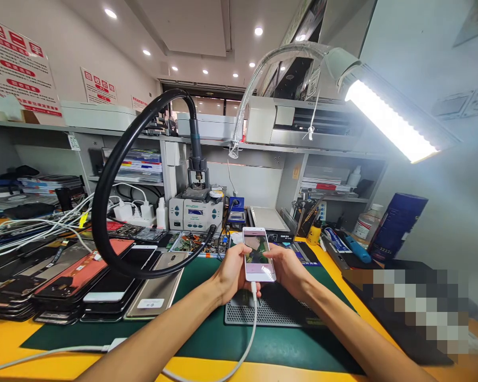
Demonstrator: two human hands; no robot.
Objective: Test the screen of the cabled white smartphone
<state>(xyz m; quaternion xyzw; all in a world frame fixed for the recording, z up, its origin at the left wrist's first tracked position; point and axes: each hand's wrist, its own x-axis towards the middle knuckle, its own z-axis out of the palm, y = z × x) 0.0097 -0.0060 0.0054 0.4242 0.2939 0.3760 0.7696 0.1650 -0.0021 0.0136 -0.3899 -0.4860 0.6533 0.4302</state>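
A white smartphone [258, 270] is held upright above the bench, its screen lit with a picture. My left hand [236, 269] wraps round its left edge, the thumb on the screen and some fingers behind. My right hand [289, 265] is at the right edge, thumb over the glass; its other fingers are mostly hidden. From the phone's bottom edge a white charging cable [255, 318] hangs down and loops to the left. Below the hands lies a dark perforated mat [279, 313] on a green work mat [207, 339].
Stacked phones [119, 281] fill the left side, under the black hose of a hot air station [197, 212]. A tray of small parts [195, 241] stands behind. To the right are a yellow bottle [314, 233] and a blue box [400, 225]. A bright lamp [390, 122] hangs overhead.
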